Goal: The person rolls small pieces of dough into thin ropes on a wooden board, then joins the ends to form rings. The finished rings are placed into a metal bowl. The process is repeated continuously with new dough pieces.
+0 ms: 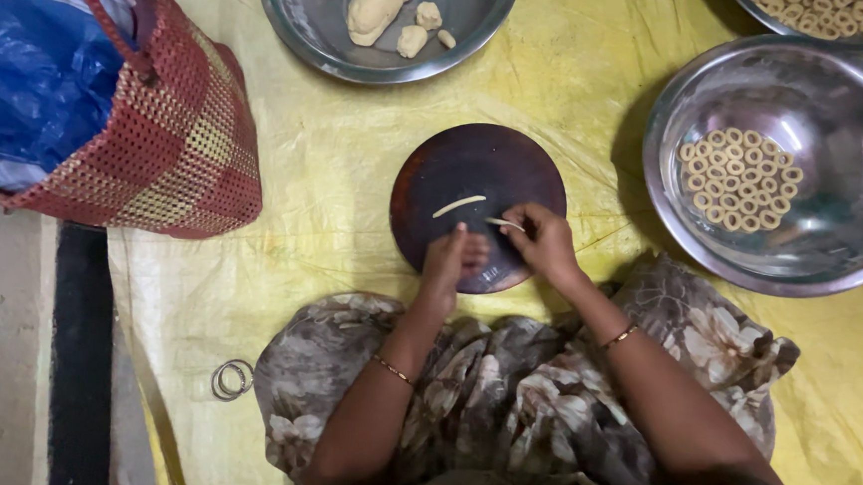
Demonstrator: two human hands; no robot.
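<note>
Both hands on round board (476, 175); right hand (543, 241) pinches dough strip (505, 222).

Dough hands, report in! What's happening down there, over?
Left hand flat on round board. Right hand pinching thin dough strip; another strip lies alongside. Nothing in the way.

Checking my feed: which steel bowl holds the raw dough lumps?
The top-centre steel bowl, with dough lumps; the right bowl holds dough rings.

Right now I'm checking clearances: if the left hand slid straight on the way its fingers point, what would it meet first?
Probably the loose dough strip on the round dark board; the left hand points up the board toward it, though exact alignment is uncertain.
</note>
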